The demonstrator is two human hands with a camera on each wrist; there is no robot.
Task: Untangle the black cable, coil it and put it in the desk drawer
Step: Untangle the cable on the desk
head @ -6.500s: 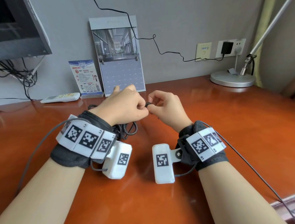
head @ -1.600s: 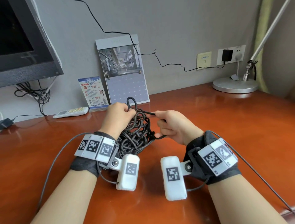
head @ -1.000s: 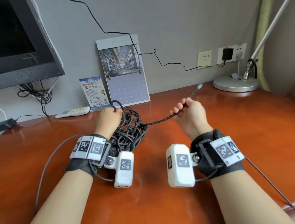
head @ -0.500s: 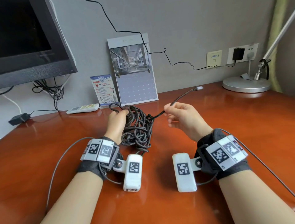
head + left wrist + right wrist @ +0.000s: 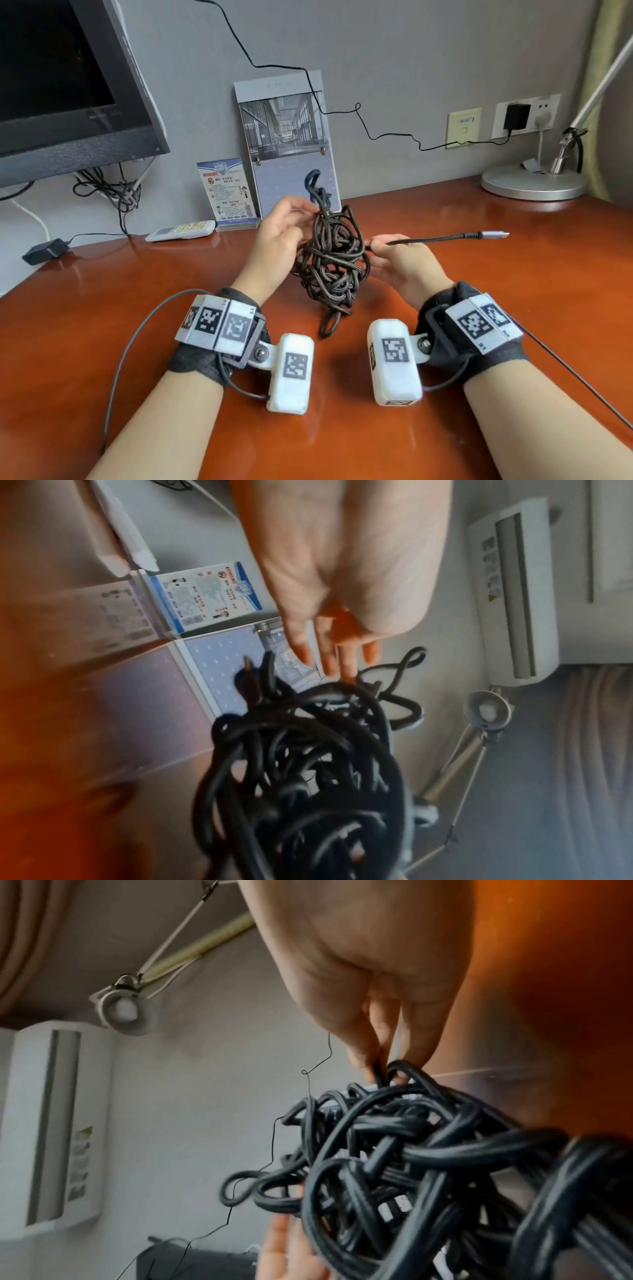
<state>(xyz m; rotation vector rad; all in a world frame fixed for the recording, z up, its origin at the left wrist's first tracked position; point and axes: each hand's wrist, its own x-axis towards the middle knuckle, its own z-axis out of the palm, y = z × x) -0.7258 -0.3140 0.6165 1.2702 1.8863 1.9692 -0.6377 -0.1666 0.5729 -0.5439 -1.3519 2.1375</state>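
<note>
Glossy red-brown desk [image 5: 513,291] against a grey wall [image 5: 411,51], daylit.

Bare desk [image 5: 513,291] right; calendar [image 5: 284,144], remote [image 5: 181,230] behind.

Black cable [image 5: 334,260] braided, matt; desk [image 5: 479,274] glossy reddish wood; lamp base [image 5: 532,185] brushed metal

Both hands raised side by side — left [image 5: 279,236] fingers loose, right [image 5: 402,262] pinched.
</note>
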